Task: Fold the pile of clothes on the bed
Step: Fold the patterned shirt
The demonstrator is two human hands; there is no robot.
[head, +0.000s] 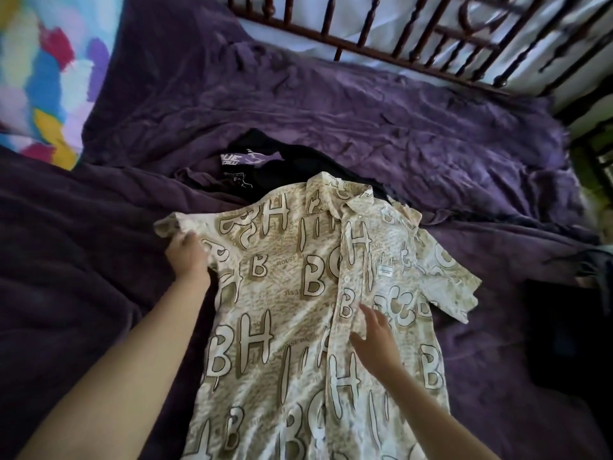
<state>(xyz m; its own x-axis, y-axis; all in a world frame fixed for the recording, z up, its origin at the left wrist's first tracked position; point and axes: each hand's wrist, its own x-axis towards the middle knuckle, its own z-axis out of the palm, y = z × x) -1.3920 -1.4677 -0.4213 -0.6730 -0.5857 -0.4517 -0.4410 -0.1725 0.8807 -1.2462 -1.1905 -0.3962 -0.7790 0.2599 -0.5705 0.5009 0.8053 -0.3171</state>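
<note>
A cream short-sleeved button shirt (298, 293) with large tan letters lies spread front-up on the purple bedspread (398, 127), collar pointing away from me. My left hand (187, 255) grips the shirt's left sleeve near its edge. My right hand (374, 340) lies flat with straight fingers on the shirt's front, just right of the button placket. Behind the collar a black garment (288, 171) with a purple printed patch lies crumpled, partly covered by the shirt.
A dark wooden headboard with spindles (414, 38) runs along the far side. A multicoloured pillow or cover (39, 78) sits at the far left. A dark object (570, 333) lies at the right edge of the bed.
</note>
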